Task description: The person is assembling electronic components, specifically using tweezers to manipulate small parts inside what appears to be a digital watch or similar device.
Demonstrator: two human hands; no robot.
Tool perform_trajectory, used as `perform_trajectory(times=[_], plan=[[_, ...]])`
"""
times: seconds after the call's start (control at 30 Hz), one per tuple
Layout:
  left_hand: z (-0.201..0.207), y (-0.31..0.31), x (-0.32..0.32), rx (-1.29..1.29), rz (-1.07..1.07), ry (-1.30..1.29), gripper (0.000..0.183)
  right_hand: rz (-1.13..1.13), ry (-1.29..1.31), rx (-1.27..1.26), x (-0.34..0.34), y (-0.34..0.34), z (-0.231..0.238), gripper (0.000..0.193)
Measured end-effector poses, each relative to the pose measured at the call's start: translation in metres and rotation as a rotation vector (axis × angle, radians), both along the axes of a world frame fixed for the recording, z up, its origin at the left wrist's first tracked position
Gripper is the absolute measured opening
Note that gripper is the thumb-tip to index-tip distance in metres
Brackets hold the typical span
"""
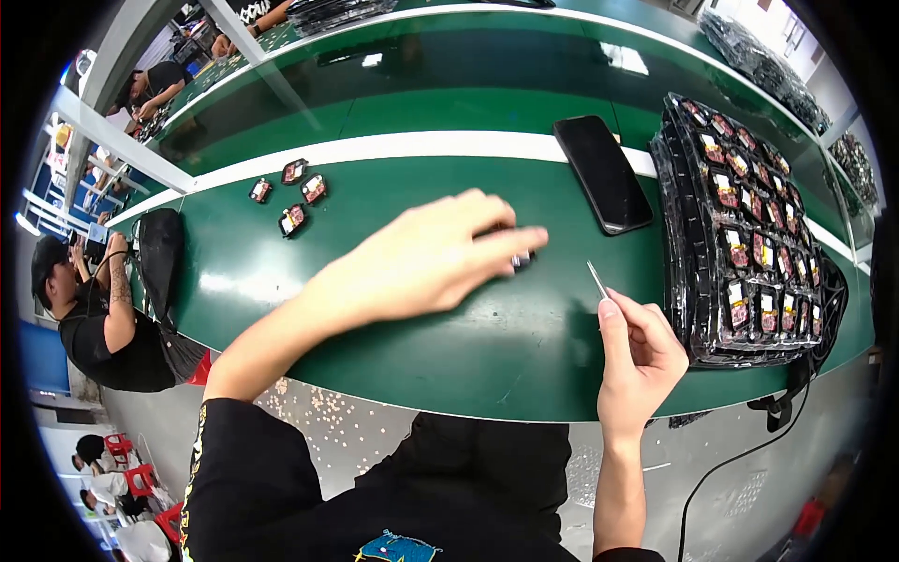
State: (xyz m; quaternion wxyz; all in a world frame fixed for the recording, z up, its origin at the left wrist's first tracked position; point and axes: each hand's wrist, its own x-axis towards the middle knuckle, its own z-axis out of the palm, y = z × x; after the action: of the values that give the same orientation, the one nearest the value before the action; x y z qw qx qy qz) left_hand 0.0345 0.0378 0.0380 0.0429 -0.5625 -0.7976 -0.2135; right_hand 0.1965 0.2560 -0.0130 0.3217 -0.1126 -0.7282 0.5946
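My left hand (440,251) is stretched over the green bench, palm down, with bent fingers closed around a small black piece (523,261). Most of that piece is hidden under the fingers; bits of it show beside the index finger. In my right hand (641,351), thumb and fingers pinch a pair of metal tweezers (596,279), tips pointing up and away from me. Farther left lie several small black pieces with red-and-white faces, among them one piece (292,220) nearest me.
A black phone (602,175) lies beyond my right hand. Stacked black trays (740,234) of similar small pieces stand at the right, a cable (698,478) hanging below. A black bag (161,258) sits at the bench's left end, near a seated person (103,318). A white divider (403,143) runs behind.
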Motion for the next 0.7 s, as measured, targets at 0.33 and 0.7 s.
perform_trajectory(times=[0.33, 0.7], plan=[[-0.023, -0.009, 0.029, -0.028, 0.018, 0.044, 0.081, 0.062, -0.085, 0.066, -0.006, -0.004, 0.005, 0.015], [-0.034, -0.024, 0.023, 0.018, -0.009, -0.351, 0.059, 0.328, -0.270, -0.114, -0.007, 0.009, 0.014, 0.013]])
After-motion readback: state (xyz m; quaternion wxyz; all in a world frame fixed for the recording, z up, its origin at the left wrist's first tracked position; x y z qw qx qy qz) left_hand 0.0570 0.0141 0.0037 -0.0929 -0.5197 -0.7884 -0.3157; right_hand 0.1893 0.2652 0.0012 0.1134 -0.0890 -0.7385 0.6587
